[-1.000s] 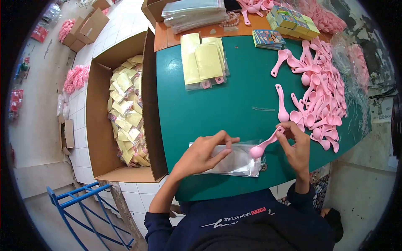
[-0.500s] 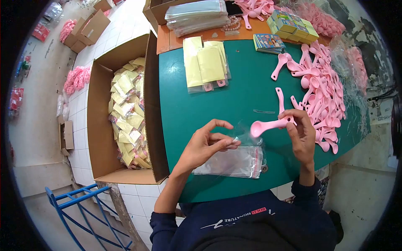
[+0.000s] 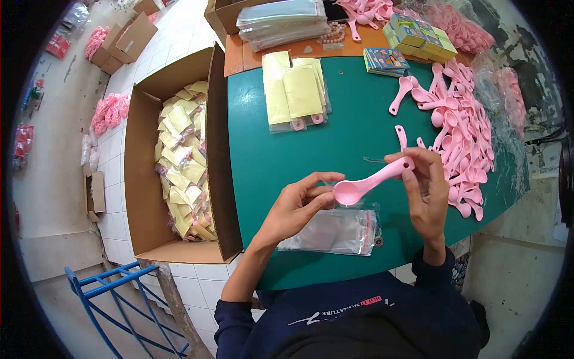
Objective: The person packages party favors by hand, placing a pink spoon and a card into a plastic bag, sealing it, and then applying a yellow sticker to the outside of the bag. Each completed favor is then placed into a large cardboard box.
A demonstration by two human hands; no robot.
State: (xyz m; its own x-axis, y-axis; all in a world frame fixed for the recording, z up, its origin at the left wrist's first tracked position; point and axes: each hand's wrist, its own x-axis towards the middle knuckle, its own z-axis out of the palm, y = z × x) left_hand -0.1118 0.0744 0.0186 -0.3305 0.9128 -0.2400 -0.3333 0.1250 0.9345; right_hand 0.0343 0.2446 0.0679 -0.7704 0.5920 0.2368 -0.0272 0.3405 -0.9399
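A pink plastic measuring spoon [image 3: 378, 179] is held by the handle end between the thumb and fingers of my right hand [image 3: 427, 190]. Its round bowl points left and reaches the fingertips of my left hand [image 3: 294, 208]. That hand is closed in a pinch on a thin clear plastic bag [image 3: 360, 201], which shows only faintly around the bowl. Just below both hands, a stack of clear plastic bags [image 3: 335, 232] lies on the green tabletop [image 3: 347, 143]. Loose pink spoons [image 3: 457, 128] are heaped to the right, with one handle [image 3: 400, 136] just beyond my right fingers.
Packed bags with yellow cards [image 3: 301, 90] lie at the table's back left. Small booklets [image 3: 384, 60] and bundled yellow packs [image 3: 412, 37] sit at the back right. A deep cardboard box [image 3: 221, 161] full of packed bags stands left of the table, beside a blue metal frame [image 3: 119, 281].
My right hand has brought the spoon left, tilting its handle end up, so the bowl now meets my left fingertips. The left hand keeps its pinch almost in place.
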